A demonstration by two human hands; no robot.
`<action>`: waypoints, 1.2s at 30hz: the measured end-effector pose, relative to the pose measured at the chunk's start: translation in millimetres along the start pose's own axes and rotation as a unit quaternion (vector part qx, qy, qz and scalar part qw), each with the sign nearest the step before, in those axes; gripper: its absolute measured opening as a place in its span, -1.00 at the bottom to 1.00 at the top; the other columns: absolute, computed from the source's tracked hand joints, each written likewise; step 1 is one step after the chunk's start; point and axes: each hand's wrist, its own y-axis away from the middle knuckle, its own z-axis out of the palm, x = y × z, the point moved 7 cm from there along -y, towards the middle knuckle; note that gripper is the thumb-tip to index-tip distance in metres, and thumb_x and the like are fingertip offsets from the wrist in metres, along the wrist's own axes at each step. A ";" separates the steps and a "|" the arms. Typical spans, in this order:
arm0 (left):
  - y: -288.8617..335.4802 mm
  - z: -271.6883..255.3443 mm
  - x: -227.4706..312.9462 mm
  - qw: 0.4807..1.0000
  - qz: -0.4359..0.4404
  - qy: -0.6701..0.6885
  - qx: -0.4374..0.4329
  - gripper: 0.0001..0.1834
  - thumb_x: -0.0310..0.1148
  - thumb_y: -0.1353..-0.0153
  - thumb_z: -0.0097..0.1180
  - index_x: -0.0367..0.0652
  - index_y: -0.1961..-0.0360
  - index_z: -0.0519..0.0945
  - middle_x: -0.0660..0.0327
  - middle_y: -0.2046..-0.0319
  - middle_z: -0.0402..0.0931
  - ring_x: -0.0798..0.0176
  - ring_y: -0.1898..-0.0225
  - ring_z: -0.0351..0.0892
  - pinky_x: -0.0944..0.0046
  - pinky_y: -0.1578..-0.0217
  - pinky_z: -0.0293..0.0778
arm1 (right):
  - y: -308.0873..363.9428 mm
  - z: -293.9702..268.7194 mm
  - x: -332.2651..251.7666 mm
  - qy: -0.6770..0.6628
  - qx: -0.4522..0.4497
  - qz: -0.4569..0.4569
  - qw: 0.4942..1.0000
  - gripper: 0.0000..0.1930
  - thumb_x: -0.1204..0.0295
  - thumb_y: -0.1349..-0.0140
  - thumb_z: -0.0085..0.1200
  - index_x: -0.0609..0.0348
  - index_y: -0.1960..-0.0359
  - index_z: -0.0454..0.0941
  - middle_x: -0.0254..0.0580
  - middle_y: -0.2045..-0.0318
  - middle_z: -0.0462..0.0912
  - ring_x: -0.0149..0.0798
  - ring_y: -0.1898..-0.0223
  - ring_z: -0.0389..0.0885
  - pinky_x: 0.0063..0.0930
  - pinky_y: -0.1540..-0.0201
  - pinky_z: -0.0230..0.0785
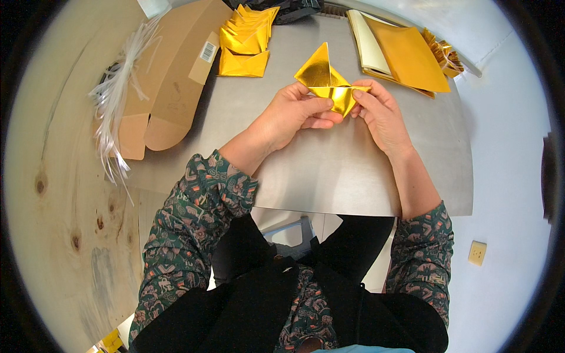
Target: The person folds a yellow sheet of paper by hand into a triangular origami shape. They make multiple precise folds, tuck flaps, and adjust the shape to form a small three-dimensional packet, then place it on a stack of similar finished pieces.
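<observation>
A shiny gold sheet of foil paper (318, 69), partly folded, is held up over the metal table between both my hands. One pointed flap stands up at its far left; the lower part narrows to a point. My left hand (300, 109) pinches its lower left part, thumb in front and fingers behind. At the right corner, my right hand (379, 109) grips a narrow folded tip between thumb and fingers. Beyond my left hand lies an overlapping row of folded gold pieces (244, 63).
An open cardboard box (170, 88) stands at the left, with white ribbon strands (118, 100) hanging over it. At the far right lies a stack of gold sheets (406, 50) beside a bundle of gold strips (448, 62). The metal table (329, 176) ends before my lap.
</observation>
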 end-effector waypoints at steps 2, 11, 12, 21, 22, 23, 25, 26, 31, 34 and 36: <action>-0.1 -0.5 0.8 1.000 -0.005 0.016 0.000 -0.71 -0.48 -0.35 0.11 -0.32 -0.07 0.52 0.04 0.12 0.64 0.22 0.21 0.74 0.37 0.22 0.70 | 1.2 3.0 -2.4 -0.019 -0.006 -0.010 1.000 -0.77 0.34 -0.36 0.13 0.19 0.06 0.55 -0.36 0.30 0.56 -0.52 0.31 0.47 -0.60 0.20 0.39; -1.5 3.5 -2.5 1.000 0.003 0.014 -0.028 -0.67 -0.47 -0.34 0.13 -0.31 -0.11 0.51 0.04 0.10 0.64 0.23 0.18 0.74 0.38 0.20 0.70 | 3.3 2.5 3.2 0.034 0.003 -0.003 0.999 -0.73 0.37 -0.31 0.21 0.18 0.02 0.53 -0.31 0.22 0.60 -0.50 0.24 0.51 -0.60 0.19 0.44; -1.1 4.4 -2.8 0.999 0.001 0.013 -0.037 -0.66 -0.46 -0.34 0.13 -0.31 -0.11 0.51 0.04 0.10 0.64 0.23 0.18 0.74 0.38 0.20 0.70 | 3.2 1.8 4.5 0.040 0.005 -0.001 0.999 -0.74 0.38 -0.31 0.21 0.18 0.02 0.54 -0.32 0.23 0.60 -0.50 0.25 0.51 -0.60 0.19 0.44; 0.2 0.6 4.5 1.000 -0.003 -0.023 -0.003 -0.63 -0.33 -0.35 0.18 -0.29 -0.10 0.51 0.06 0.12 0.63 0.28 0.24 0.73 0.40 0.27 0.70 | 1.1 -6.0 6.2 0.031 0.024 0.017 0.999 -0.78 0.41 -0.29 0.20 0.17 0.08 0.54 -0.35 0.27 0.61 -0.51 0.28 0.51 -0.59 0.23 0.41; -0.4 -2.1 5.8 0.999 -0.006 -0.042 0.010 -0.63 -0.32 -0.35 0.19 -0.29 -0.09 0.52 0.07 0.14 0.64 0.29 0.26 0.73 0.40 0.28 0.70 | 1.3 -6.5 6.1 0.033 0.027 0.018 0.999 -0.78 0.40 -0.29 0.20 0.17 0.08 0.54 -0.35 0.27 0.61 -0.51 0.28 0.51 -0.59 0.23 0.40; -0.8 -4.8 7.8 0.998 -0.003 -0.061 0.021 -0.64 -0.30 -0.35 0.19 -0.29 -0.07 0.53 0.07 0.16 0.65 0.30 0.28 0.73 0.40 0.30 0.70 | 1.4 -6.7 6.3 0.035 0.029 0.021 0.999 -0.78 0.40 -0.29 0.20 0.17 0.09 0.54 -0.35 0.27 0.60 -0.51 0.28 0.50 -0.59 0.24 0.40; -1.5 -5.6 8.9 0.998 -0.006 -0.062 0.013 -0.67 -0.30 -0.35 0.19 -0.28 -0.03 0.55 0.09 0.22 0.66 0.32 0.31 0.73 0.40 0.32 0.70 | 1.2 -5.3 5.7 0.033 0.022 0.017 0.999 -0.78 0.39 -0.28 0.20 0.17 0.09 0.54 -0.36 0.27 0.60 -0.52 0.28 0.50 -0.60 0.24 0.39; -1.8 -6.8 8.5 0.998 -0.009 -0.065 0.016 -0.68 -0.30 -0.35 0.19 -0.27 -0.01 0.56 0.10 0.24 0.67 0.32 0.33 0.73 0.40 0.33 0.70 | 0.8 -5.0 5.7 0.031 0.023 0.017 0.999 -0.78 0.38 -0.28 0.20 0.16 0.09 0.55 -0.36 0.27 0.60 -0.52 0.28 0.50 -0.60 0.24 0.38; -2.9 -9.5 5.8 0.999 -0.011 -0.048 0.021 -0.73 -0.31 -0.33 0.20 -0.25 0.04 0.59 0.12 0.29 0.68 0.33 0.36 0.73 0.41 0.33 0.69 | -0.1 -2.3 4.2 0.033 0.028 0.019 0.999 -0.82 0.36 -0.33 0.17 0.17 0.13 0.56 -0.39 0.32 0.56 -0.53 0.32 0.47 -0.61 0.26 0.37; -3.8 -11.6 5.5 1.000 -0.006 -0.010 0.024 -0.74 -0.31 -0.33 0.21 -0.25 0.06 0.60 0.11 0.29 0.69 0.33 0.35 0.73 0.42 0.33 0.69 | 0.3 0.5 1.2 0.001 0.016 0.021 1.000 -0.82 0.32 -0.37 0.12 0.17 0.15 0.57 -0.40 0.35 0.54 -0.54 0.35 0.46 -0.62 0.27 0.36; -5.2 -13.5 6.7 1.000 0.000 0.011 0.026 -0.74 -0.32 -0.33 0.21 -0.26 0.06 0.60 0.11 0.29 0.69 0.33 0.34 0.73 0.42 0.32 0.69 | 1.1 2.6 -0.3 -0.014 0.005 0.022 1.000 -0.80 0.30 -0.40 0.09 0.17 0.17 0.57 -0.40 0.37 0.53 -0.54 0.37 0.46 -0.63 0.27 0.36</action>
